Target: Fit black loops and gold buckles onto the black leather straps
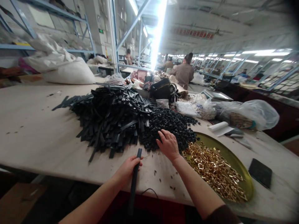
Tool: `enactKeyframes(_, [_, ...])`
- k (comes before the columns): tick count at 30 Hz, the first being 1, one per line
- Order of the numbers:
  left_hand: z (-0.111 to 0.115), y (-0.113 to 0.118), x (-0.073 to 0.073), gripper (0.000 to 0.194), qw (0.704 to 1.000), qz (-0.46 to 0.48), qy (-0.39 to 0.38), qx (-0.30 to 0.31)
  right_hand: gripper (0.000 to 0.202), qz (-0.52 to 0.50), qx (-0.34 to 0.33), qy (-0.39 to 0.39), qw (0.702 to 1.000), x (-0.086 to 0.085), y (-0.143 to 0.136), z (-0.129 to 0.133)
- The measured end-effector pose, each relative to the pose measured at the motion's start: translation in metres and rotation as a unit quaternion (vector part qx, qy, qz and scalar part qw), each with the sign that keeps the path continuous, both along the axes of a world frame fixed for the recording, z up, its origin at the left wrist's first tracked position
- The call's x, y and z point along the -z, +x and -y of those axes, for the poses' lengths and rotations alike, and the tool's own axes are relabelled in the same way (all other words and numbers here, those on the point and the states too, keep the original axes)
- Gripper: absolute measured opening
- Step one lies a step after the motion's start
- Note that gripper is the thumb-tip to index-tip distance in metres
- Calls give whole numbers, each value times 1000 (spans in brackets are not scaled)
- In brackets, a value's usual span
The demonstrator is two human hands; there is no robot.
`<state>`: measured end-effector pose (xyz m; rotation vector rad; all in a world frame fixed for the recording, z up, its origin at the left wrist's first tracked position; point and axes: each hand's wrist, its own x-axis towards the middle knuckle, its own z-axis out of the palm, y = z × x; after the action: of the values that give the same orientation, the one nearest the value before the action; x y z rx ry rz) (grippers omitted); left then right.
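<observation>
My left hand [129, 168] grips a long black strap [134, 183] near its upper end, the rest hanging down past the table's front edge. My right hand [168, 143] reaches over the near side of a heap of small black loops [175, 121], its fingers stretched and slightly apart; no thing shows between them. A large pile of black straps [112, 118] lies behind my left hand and touches the loops. Right of my right hand, a gold-coloured round tray [247, 180] bears many shiny gold metal buckles [212, 168].
A dark phone [260, 172] lies right of the tray. Clear plastic bags [259, 113], a black bag [163, 88] and paper rolls [219, 127] fill the table's back. A white sack [63, 67] rests at far left. A person in brown [184, 74] is in the background.
</observation>
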<state>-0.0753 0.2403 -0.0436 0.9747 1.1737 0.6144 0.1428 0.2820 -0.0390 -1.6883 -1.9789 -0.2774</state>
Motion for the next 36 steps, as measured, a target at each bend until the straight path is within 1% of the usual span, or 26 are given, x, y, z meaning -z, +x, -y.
enactKeyframes(2, [-3, -1, -2, 30, 999, 28, -33, -28, 48, 32, 35, 30, 998, -8, 17, -15])
enactKeyframes(4, [-6, -1, 0, 30, 996, 49, -56, -45, 52, 40, 61, 35, 997, -9, 26, -26])
enactKeyframes(6, [-8, 0, 4, 31, 994, 68, -66, -55, 50, 41, 73, 27, 996, -4, 27, -33])
enactKeyframes(8, [-9, 1, 8, 31, 992, 79, -70, -65, 45, 40, 77, 23, 996, 5, 21, -33])
enactKeyframes(11, [-7, 4, 9, 28, 992, 75, -65, -78, 42, 38, 71, 16, 997, 15, 8, -26])
enactKeyframes(14, [-5, 6, 6, 21, 994, 52, -57, -81, 42, 33, 68, 11, 997, 20, 1, -15])
enactKeyframes(17, [-5, 7, 3, 21, 996, 35, -41, -74, 41, 29, 66, 22, 997, 25, 0, -7])
enactKeyframes(20, [-4, 5, 4, 24, 996, 34, -30, -74, 41, 29, 48, 37, 998, 35, 2, 2])
enactKeyframes(23, [-1, 6, 4, 24, 994, 50, -38, -85, 41, 29, 32, 55, 998, 45, 3, 11])
enactKeyframes(25, [2, 10, 5, 23, 992, 71, -38, -96, 40, 32, 29, 59, 997, 48, 2, 18])
enactKeyframes(28, [6, 25, 5, 25, 989, 101, -35, -104, 39, 47, 31, 51, 997, 43, 2, 30])
enactKeyframes(31, [7, 40, 7, 31, 986, 120, -38, -112, 43, 61, 41, 60, 996, 30, 5, 46])
enactKeyframes(33, [8, 45, 8, 33, 984, 129, -38, -117, 42, 64, 33, 56, 996, 22, 9, 62])
enactKeyframes(34, [8, 44, 8, 33, 984, 132, -38, -117, 39, 59, 19, 40, 997, 19, 9, 71])
enactKeyframes(36, [11, 39, 6, 31, 984, 138, -44, -109, 32, 32, -15, -22, 999, 17, 7, 90])
